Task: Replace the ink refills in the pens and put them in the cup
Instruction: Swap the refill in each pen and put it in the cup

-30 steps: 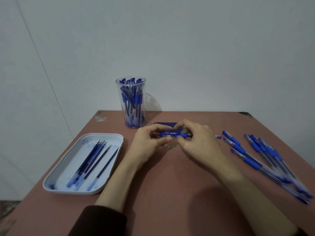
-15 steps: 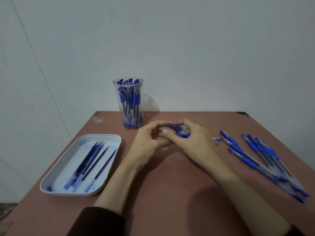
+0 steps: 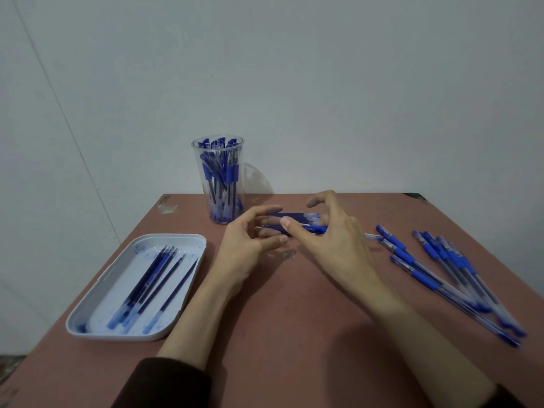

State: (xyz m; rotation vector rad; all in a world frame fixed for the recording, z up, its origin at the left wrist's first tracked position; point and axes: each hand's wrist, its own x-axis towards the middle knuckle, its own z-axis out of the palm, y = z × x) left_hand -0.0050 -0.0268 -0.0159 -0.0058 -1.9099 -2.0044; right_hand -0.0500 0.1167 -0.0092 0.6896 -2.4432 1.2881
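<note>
A blue pen (image 3: 309, 229) lies crosswise between my hands above the middle of the table. My right hand (image 3: 332, 245) pinches its barrel under the thumb, with the index finger lifted off. My left hand (image 3: 244, 245) curls round the tip end, where the metal point shows in the gap between its fingers. Just behind the hands lies a bundle of blue refills (image 3: 297, 215). The clear cup (image 3: 217, 184) stands at the back left, holding several blue pens. Several more pens (image 3: 441, 269) are spread on the table to the right.
A white tray (image 3: 88, 319) at the front left holds several loose refills. A small clear cap (image 3: 374, 237) lies right of my right hand. The brown table (image 3: 279, 319) ends at a grey wall just behind the cup.
My hands have drawn slightly apart, so the pen tip shows. My right index finger has lifted off the pen. The pen stays between both hands.
</note>
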